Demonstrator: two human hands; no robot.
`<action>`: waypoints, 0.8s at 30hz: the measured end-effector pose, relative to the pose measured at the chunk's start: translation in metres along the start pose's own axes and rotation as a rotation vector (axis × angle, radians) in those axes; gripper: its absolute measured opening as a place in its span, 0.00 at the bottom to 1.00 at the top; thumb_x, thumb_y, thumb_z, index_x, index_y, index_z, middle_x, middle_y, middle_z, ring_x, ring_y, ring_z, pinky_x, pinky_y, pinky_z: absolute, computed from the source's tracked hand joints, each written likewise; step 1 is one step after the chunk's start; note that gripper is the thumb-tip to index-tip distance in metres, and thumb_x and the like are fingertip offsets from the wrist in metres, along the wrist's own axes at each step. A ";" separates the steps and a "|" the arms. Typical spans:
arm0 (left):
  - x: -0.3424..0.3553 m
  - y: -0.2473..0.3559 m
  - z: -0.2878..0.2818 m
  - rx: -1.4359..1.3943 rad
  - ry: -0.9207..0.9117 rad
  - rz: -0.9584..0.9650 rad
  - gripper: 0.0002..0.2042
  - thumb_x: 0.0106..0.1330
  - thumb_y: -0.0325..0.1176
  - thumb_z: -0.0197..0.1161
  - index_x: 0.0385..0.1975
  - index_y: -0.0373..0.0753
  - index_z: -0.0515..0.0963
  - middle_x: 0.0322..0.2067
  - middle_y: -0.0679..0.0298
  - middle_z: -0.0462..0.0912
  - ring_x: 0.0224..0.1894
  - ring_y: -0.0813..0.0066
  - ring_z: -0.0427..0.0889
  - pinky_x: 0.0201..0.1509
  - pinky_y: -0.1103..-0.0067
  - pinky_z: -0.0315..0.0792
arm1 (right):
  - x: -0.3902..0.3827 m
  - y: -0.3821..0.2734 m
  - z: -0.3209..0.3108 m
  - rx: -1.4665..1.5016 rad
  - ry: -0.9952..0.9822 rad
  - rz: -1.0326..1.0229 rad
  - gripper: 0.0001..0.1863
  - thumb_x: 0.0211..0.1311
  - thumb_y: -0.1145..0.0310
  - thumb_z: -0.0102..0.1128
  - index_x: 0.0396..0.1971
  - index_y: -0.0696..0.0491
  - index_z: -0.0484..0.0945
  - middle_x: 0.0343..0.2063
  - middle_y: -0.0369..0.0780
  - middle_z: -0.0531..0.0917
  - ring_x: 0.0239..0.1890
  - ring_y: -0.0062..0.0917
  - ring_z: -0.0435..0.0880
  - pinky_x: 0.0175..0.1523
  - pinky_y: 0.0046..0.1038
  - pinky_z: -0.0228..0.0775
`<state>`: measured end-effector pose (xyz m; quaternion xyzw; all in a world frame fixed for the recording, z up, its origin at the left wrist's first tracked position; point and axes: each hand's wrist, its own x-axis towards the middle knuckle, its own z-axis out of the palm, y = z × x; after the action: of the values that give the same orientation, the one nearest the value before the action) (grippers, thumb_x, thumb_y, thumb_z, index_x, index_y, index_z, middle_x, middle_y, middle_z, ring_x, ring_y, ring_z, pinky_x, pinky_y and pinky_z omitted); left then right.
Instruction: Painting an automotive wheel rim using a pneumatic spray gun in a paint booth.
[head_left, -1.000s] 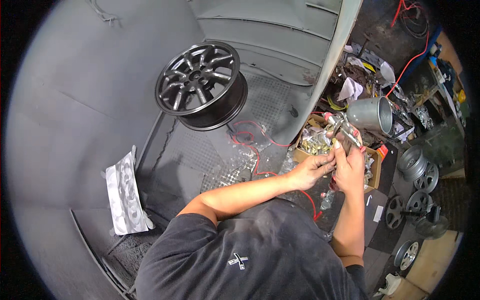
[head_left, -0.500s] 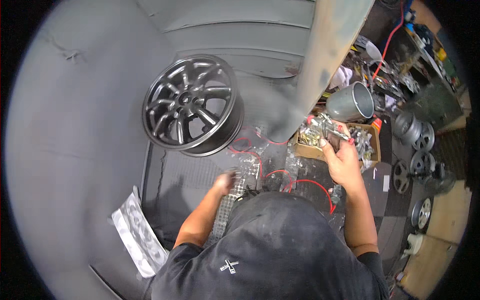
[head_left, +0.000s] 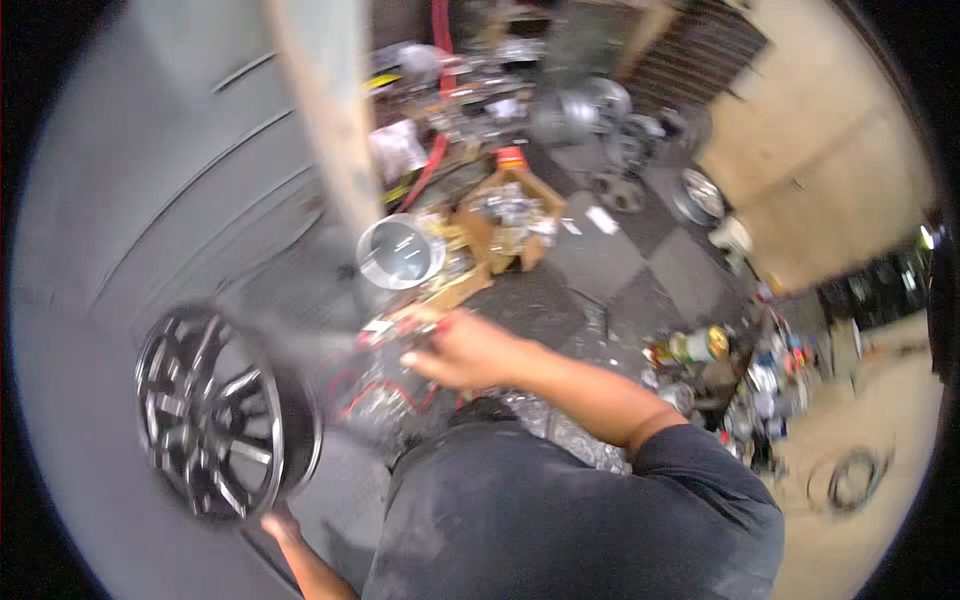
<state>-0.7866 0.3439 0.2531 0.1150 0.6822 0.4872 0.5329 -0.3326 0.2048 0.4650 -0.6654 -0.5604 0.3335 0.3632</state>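
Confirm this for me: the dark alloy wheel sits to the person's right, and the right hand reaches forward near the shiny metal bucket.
One thing is wrong: the dark alloy wheel sits to the person's left, not right. The head view shows it at lower left. The rest holds: the right hand reaches forward near the shiny metal bucket.

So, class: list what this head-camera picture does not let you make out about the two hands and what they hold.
- Right hand: the small object in its grip, with red wire beside it, is smeared by motion blur.
- Left hand: mostly hidden behind the dark-shirted torso and the black spoked alloy wheel; its grip cannot be told.
- Contents of the wooden box: too blurred and small.
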 end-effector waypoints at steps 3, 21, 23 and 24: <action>0.082 -0.065 -0.062 -0.149 0.005 -0.058 0.32 0.75 0.51 0.37 0.69 0.34 0.62 0.71 0.56 0.62 0.73 0.61 0.61 0.77 0.68 0.52 | 0.002 -0.010 -0.012 0.037 0.012 -0.157 0.21 0.63 0.69 0.59 0.56 0.52 0.71 0.42 0.48 0.81 0.42 0.46 0.83 0.47 0.41 0.75; 0.042 -0.146 -0.022 0.124 -0.559 -0.541 0.14 0.68 0.30 0.55 0.53 0.38 0.76 0.48 0.61 0.83 0.52 0.71 0.80 0.52 0.74 0.74 | 0.004 0.032 -0.051 0.138 0.135 -0.278 0.25 0.63 0.69 0.58 0.60 0.45 0.65 0.23 0.49 0.78 0.29 0.49 0.80 0.36 0.47 0.68; 0.088 -0.123 -0.089 -0.031 -0.627 -0.357 0.12 0.65 0.28 0.57 0.45 0.31 0.77 0.37 0.58 0.85 0.35 0.68 0.84 0.44 0.77 0.79 | 0.001 0.035 -0.058 0.116 0.002 -0.093 0.24 0.64 0.69 0.59 0.59 0.52 0.67 0.33 0.49 0.83 0.34 0.46 0.84 0.40 0.43 0.74; 0.090 -0.118 -0.090 -0.059 -0.500 -0.075 0.13 0.68 0.27 0.53 0.48 0.28 0.76 0.44 0.54 0.84 0.43 0.65 0.83 0.49 0.75 0.79 | 0.000 0.040 -0.059 0.118 0.001 -0.092 0.24 0.64 0.69 0.59 0.59 0.52 0.67 0.33 0.49 0.83 0.34 0.46 0.84 0.40 0.43 0.74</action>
<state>-0.8554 0.2970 0.1009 0.1911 0.5184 0.4432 0.7060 -0.2621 0.1939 0.4616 -0.6165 -0.5696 0.3487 0.4169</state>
